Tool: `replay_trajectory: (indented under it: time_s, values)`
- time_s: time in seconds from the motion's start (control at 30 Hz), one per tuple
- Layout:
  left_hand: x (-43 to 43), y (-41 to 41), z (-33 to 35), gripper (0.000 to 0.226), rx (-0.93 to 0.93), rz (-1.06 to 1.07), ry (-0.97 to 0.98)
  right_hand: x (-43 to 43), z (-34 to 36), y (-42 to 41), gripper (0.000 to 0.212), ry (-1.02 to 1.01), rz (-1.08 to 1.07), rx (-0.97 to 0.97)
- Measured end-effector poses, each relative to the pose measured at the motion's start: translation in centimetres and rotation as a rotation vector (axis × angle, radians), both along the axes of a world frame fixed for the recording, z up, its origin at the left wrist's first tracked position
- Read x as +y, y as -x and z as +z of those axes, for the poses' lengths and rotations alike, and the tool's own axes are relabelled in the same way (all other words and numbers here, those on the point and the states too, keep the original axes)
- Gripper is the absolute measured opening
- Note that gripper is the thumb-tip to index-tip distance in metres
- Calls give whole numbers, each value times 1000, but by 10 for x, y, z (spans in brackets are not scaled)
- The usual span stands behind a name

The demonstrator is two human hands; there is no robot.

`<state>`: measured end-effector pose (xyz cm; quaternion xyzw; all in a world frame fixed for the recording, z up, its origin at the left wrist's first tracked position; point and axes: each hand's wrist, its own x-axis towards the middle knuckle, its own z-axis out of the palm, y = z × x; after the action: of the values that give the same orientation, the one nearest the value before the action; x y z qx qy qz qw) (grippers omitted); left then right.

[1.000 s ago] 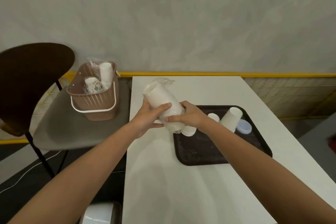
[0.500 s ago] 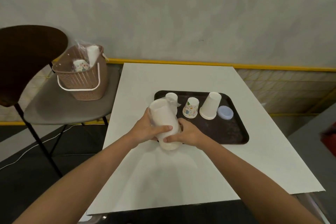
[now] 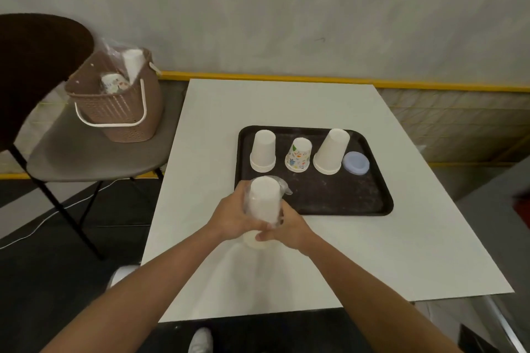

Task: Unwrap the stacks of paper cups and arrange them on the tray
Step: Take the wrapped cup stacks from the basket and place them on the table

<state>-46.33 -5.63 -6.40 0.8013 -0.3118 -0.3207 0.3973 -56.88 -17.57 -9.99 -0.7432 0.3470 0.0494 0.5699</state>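
A stack of white paper cups in clear plastic wrap (image 3: 264,199) stands nearly upright over the white table, just in front of the dark tray's (image 3: 338,203) near left corner. My left hand (image 3: 233,216) grips the stack from the left and my right hand (image 3: 286,228) grips it low on the right. On the tray stand three upside-down stacks: a white one (image 3: 263,151), a patterned one (image 3: 298,155) and a taller white one (image 3: 332,151). A pale blue lid (image 3: 356,163) lies beside them.
A brown basket (image 3: 114,112) with more wrapped cups (image 3: 132,61) sits on a grey chair (image 3: 83,157) to the left of the table (image 3: 286,103). A grey wall with a yellow strip runs behind. My shoe shows below the table's near edge.
The wrapped stack has come down from a tilt in front of me to nearly upright, near the table in front of the tray. The view has tilted down, and the tray's three stacks are uncovered.
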Motion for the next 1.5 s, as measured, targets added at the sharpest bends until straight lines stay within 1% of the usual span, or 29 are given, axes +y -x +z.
replay_trajectory:
  time_s: [0.17, 0.47, 0.8, 0.93, 1.0, 1.13, 1.2, 1.27, 1.33, 1.37, 1.43, 1.5]
  values:
    - [3, 7, -5, 86, -51, -59, -32, 3, -12, 7, 93, 15, 43, -4]
    - [12, 8, -14, 91, -43, -62, -39, 10, -16, 12, 90, 38, 64, -22]
    - [14, 11, -13, 92, -26, -83, -50, 13, -17, 15, 91, 22, 66, -34]
    - [17, 10, -14, 91, -17, -94, -23, 12, -15, 16, 91, 21, 91, -28]
    - [17, 10, -13, 92, -19, -101, -3, 10, -13, 16, 96, 47, 120, -19]
    - [21, 5, -12, 105, -1, -127, 27, 0, -2, 21, 103, 56, 128, -22]
    - [24, 3, -8, 112, -2, -142, 15, -6, 5, 22, 98, 14, 115, -38]
    - [26, 0, -2, 115, 0, -146, 13, -11, 16, 22, 90, -39, 107, -71]
    - [27, -3, 4, 110, 4, -147, 21, -17, 29, 19, 88, -97, 118, -102]
    - [28, -4, 8, 104, 2, -144, 23, -20, 35, 18, 89, -111, 135, -109]
    - [30, -6, 14, 85, -4, -115, 36, -26, 50, 16, 91, -117, 182, -124]
    - [33, -10, 20, 69, 24, -67, 53, -30, 64, 12, 87, -107, 226, -145]
